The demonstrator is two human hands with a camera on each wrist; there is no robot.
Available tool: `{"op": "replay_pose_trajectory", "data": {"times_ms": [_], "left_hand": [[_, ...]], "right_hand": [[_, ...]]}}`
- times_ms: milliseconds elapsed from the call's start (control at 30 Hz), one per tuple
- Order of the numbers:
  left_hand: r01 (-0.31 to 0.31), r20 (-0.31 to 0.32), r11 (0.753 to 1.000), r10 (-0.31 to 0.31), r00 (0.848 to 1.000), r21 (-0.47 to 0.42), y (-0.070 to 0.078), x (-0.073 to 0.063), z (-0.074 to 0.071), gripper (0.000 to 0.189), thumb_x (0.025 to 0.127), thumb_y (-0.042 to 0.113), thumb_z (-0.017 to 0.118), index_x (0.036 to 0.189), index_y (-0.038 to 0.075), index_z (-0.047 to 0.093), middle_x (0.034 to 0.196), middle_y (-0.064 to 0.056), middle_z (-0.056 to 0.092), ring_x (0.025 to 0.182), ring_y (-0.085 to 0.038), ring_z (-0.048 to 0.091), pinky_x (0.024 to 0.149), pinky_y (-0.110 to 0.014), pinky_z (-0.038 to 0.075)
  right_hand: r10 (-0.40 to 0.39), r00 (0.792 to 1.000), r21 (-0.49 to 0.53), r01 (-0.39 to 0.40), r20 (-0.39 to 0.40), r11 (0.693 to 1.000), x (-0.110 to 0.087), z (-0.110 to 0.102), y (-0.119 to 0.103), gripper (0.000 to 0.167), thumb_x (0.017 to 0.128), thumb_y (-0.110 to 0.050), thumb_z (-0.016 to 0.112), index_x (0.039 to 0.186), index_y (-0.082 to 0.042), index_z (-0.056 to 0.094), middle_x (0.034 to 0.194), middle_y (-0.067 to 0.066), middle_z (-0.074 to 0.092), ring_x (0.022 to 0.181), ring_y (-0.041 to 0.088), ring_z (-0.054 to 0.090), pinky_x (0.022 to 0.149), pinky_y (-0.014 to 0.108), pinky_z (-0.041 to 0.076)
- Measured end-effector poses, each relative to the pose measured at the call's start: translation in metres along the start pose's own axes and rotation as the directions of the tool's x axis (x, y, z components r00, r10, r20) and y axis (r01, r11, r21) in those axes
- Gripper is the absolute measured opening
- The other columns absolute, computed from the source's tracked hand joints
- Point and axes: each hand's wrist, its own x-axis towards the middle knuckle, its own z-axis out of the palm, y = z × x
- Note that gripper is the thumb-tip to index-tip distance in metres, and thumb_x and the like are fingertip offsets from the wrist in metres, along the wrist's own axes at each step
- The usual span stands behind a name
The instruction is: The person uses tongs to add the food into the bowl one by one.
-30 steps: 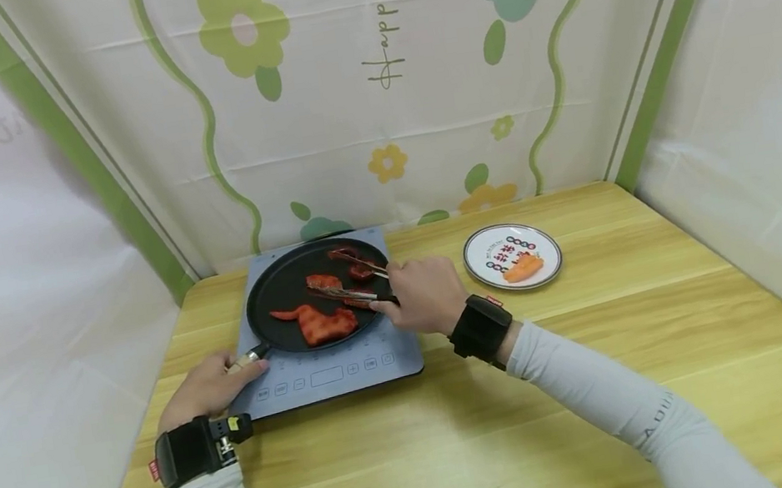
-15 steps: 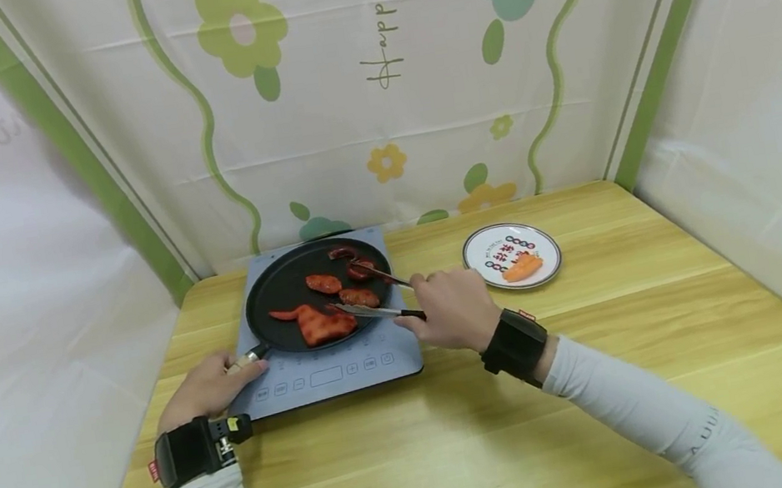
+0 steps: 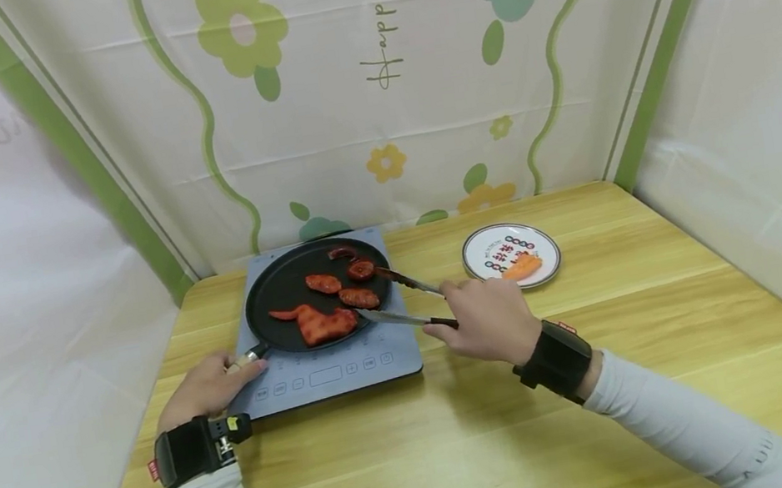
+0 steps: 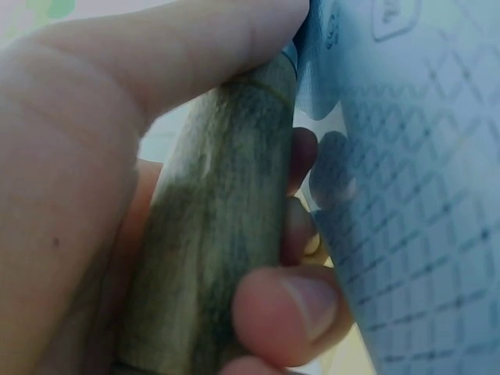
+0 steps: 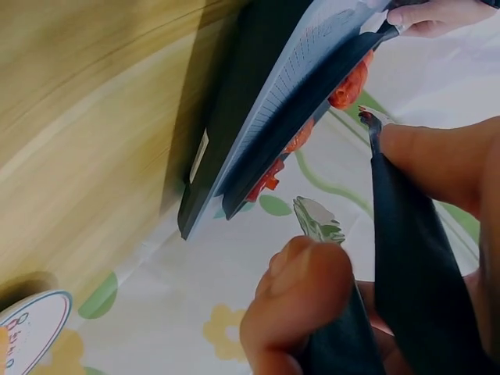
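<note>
My left hand (image 3: pixel 202 388) grips the handle of a flat black frying pan (image 3: pixel 274 285); the left wrist view shows fingers curled round that wooden handle (image 4: pixel 223 203). In the pan lie a red chicken wing (image 3: pixel 323 324), two oval reddish-brown pieces (image 3: pixel 359 298), and a dark red curled piece with a round end (image 3: pixel 362 269). My right hand (image 3: pixel 491 320) holds metal tongs with dark grips (image 5: pixel 414 266). The tongs' arms are spread, their tips at the pan's right edge, with no food visibly pinched between them.
The pan stands on a blue-grey induction cooktop (image 3: pixel 365 373) with touch buttons. To the right, a white patterned plate (image 3: pixel 486 248) bears an orange piece of food (image 3: pixel 522 266). A wooden table (image 3: pixel 604 347) lies beneath, with flowered cloth walls (image 3: pixel 312 121) around it.
My right hand has drawn the tongs back to the right, away from the pan's middle, and their arms stand wider apart. My left hand and the food stay where they were.
</note>
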Motion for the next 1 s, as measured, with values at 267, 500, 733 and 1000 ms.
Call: {"op": "replay_pose_trajectory", "data": {"times_ms": [267, 500, 733, 1000], "left_hand": [[-0.007, -0.009, 1.000, 0.007, 1.000, 0.011, 0.004, -0.002, -0.001, 0.052, 0.101, 0.055, 0.063, 0.089, 0.006, 0.054, 0.080, -0.004, 0.048, 0.075, -0.022, 0.050, 0.065, -0.033, 0.037], [0.002, -0.011, 1.000, -0.002, 1.000, 0.016, 0.004, -0.004, -0.002, 0.051, 0.101, 0.055, 0.062, 0.088, 0.006, 0.052, 0.079, -0.003, 0.048, 0.076, -0.022, 0.050, 0.066, -0.033, 0.037], [-0.006, 0.012, 1.000, 0.006, 1.000, 0.009, 0.000, -0.001, 0.002, 0.053, 0.101, 0.057, 0.062, 0.090, 0.006, 0.053, 0.079, -0.003, 0.049, 0.074, -0.022, 0.050, 0.064, -0.033, 0.038], [-0.028, 0.015, 0.999, 0.027, 1.000, 0.025, -0.001, 0.004, -0.001, 0.054, 0.102, 0.059, 0.060, 0.089, 0.007, 0.054, 0.077, -0.003, 0.048, 0.073, -0.022, 0.051, 0.064, -0.033, 0.038]], "right_hand": [[0.054, 0.999, -0.005, -0.054, -0.001, 0.999, -0.021, -0.001, 0.017, 0.053, 0.090, -0.064, 0.074, 0.092, -0.011, 0.066, 0.059, -0.005, 0.050, 0.047, 0.012, 0.044, 0.040, 0.031, 0.031], [0.072, 0.997, -0.008, -0.072, -0.007, 0.997, -0.036, 0.001, 0.030, 0.054, 0.090, -0.064, 0.073, 0.095, -0.011, 0.063, 0.060, -0.004, 0.049, 0.049, 0.014, 0.046, 0.041, 0.033, 0.034], [0.107, 0.994, -0.011, -0.107, 0.020, 0.994, -0.051, 0.006, 0.041, 0.053, 0.090, -0.064, 0.074, 0.094, -0.012, 0.062, 0.060, -0.003, 0.049, 0.048, 0.014, 0.044, 0.041, 0.033, 0.032], [0.166, 0.984, -0.013, -0.166, 0.063, 0.986, -0.062, 0.006, 0.056, 0.055, 0.092, -0.064, 0.071, 0.097, -0.010, 0.062, 0.058, -0.001, 0.047, 0.049, 0.018, 0.046, 0.040, 0.033, 0.030]]}}
